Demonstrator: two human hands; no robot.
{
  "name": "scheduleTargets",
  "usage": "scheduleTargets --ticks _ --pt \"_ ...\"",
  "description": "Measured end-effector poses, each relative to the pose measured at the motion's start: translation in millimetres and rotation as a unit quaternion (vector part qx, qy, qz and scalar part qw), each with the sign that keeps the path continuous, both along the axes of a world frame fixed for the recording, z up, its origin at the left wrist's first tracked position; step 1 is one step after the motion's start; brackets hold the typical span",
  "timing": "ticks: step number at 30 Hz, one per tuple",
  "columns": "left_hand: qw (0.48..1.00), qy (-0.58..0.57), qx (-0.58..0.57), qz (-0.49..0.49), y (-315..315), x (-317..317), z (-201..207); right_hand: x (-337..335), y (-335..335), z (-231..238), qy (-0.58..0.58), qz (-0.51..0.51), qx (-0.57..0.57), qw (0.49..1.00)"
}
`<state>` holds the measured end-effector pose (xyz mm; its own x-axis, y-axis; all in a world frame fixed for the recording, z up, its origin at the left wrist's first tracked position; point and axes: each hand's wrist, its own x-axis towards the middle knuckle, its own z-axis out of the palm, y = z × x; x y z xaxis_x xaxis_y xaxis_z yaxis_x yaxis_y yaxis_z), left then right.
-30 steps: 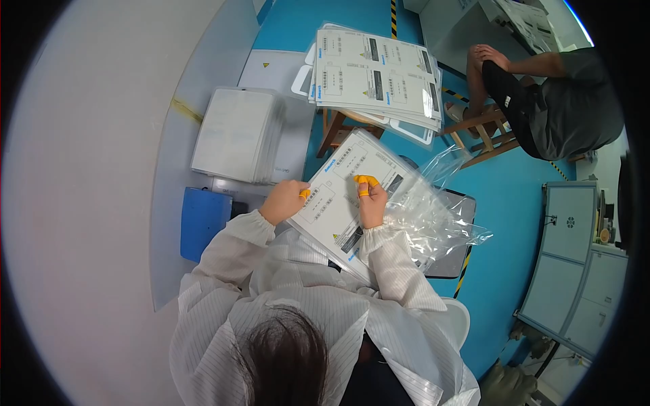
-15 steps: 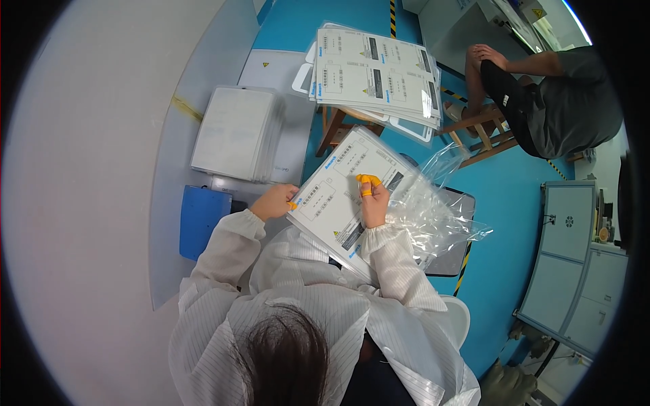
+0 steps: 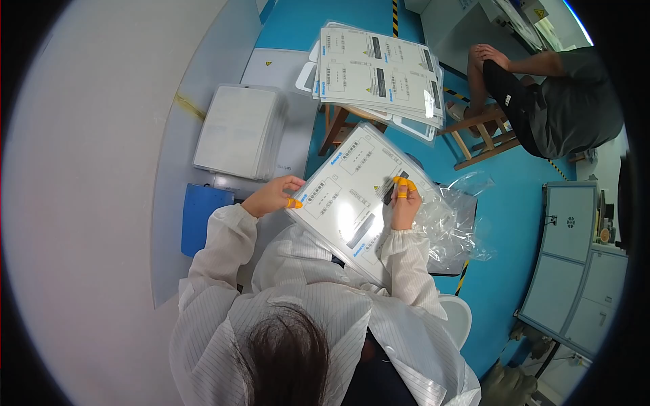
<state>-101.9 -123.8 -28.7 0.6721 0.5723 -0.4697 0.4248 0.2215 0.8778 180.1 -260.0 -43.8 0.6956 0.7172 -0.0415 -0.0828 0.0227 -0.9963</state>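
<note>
A white printed sheet (image 3: 352, 193) with label panels lies slanted over my lap, other sheets showing under its edge. At its left edge my left hand (image 3: 274, 195) is closed, a yellow finger cot on the thumb pressed at the border. My right hand (image 3: 406, 208), also in yellow finger cots, is pinched over the sheet's right part; anything between those fingertips is too small to make out. Beyond this hand a crumpled clear plastic bag (image 3: 453, 223) spreads along the sheet's right side.
A stack of similar printed sheets (image 3: 379, 71) rests on a wooden stool (image 3: 335, 128) ahead. Left of it, a pile of blank white sheets (image 3: 237, 132) sits on a white surface, near a blue box (image 3: 203, 220). A seated person (image 3: 562, 101) is at the right, before grey cabinets (image 3: 565, 230).
My right hand has moved right across the sheet. The clear bag has shifted and covers less of the sheet's right side. My left hand stays at the left edge.
</note>
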Motion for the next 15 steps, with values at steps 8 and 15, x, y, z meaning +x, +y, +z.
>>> scheduleTargets --ticks 8,15 --pt "0.995 0.036 -0.097 0.015 5 11 -15 17 -14 1 0.024 -0.082 -0.027 0.996" --pt "0.997 -0.02 -0.055 -0.045 5 9 -10 22 -34 2 0.008 -0.095 -0.031 0.995"
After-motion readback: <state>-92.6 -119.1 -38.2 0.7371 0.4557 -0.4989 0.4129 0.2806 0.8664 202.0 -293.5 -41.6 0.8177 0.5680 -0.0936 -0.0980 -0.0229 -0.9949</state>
